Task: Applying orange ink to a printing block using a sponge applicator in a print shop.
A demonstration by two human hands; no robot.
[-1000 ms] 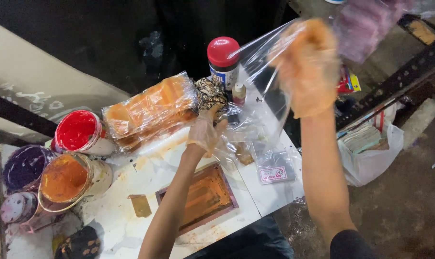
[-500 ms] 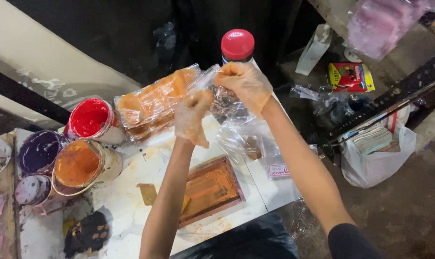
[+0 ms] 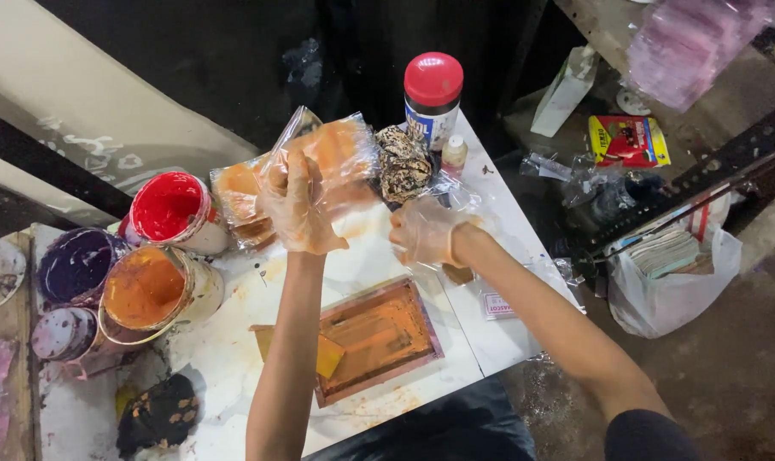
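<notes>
Both hands wear thin clear gloves. My left hand (image 3: 298, 209) is raised over the white table (image 3: 490, 333) and pinches a clear plastic bag (image 3: 286, 141) that stands up above its fingers. Behind it lies a stack of orange-printed bags in clear wrap (image 3: 340, 154). My right hand (image 3: 423, 230) hovers lower, fingers curled, beside crumpled clear plastic (image 3: 456, 192); whether it grips anything is unclear. In front of both hands lies a small printing screen frame smeared with orange ink (image 3: 379, 333), and a yellow squeegee (image 3: 323, 354) rests on its left edge.
Open tubs of red (image 3: 169, 209), orange (image 3: 148, 286) and purple ink (image 3: 76, 265) crowd the table's left. A red-capped spray can (image 3: 432, 94), a small bottle (image 3: 454, 154) and a stained rag (image 3: 404, 162) stand at the back. A white bag of stacked sheets (image 3: 669, 282) sits on the floor, right.
My right hand has let go of the raised bag and dropped to the table. My left hand keeps the bag up and has shifted slightly left.
</notes>
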